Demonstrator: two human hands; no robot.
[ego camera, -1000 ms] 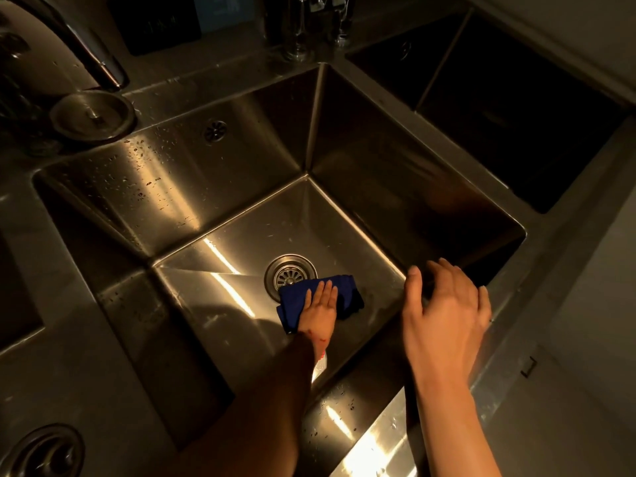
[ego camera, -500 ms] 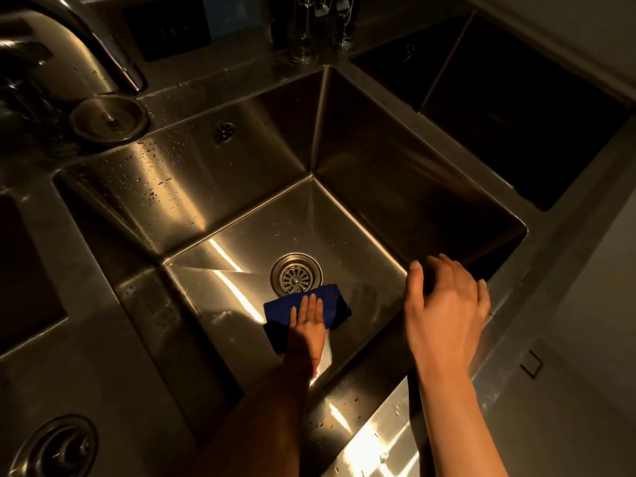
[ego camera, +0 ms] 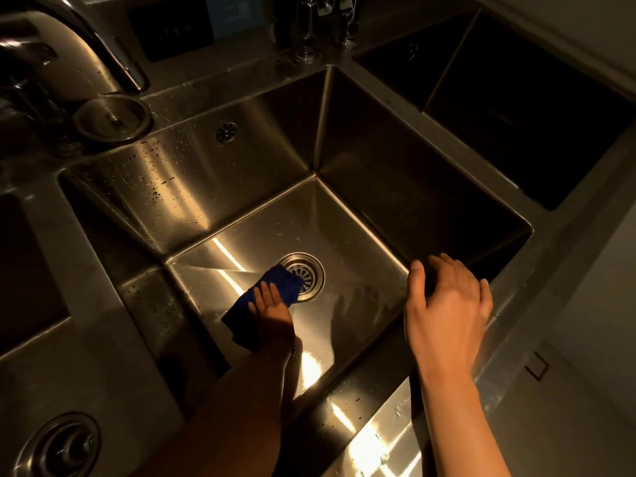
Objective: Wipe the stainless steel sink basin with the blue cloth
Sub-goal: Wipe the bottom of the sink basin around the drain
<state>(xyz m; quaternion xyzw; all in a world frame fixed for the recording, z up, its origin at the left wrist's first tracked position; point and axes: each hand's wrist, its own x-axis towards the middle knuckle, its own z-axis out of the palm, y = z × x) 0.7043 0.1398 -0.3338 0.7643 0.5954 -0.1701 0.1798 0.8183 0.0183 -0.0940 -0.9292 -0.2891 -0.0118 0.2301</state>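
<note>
The blue cloth lies flat on the floor of the stainless steel sink basin, folded into a rough oblong. Its long axis runs from the near left up toward the far right, and its far corner overlaps the left edge of the round drain.

The left hand rests palm-down on the cloth with its fingers straight and close together, pointing away from the person toward the drain; the forearm reaches steeply down into the basin from the near rim. The right hand is over the basin's near right rim, fingers loosely spread and slightly bent, holding nothing; whether it touches the rim I cannot tell.

One cloth, one drain and two hands show. On the basin's back wall sits one small overflow grille. On the bench behind the basin, at far left, are one round metal lid and a curved tap.
</note>
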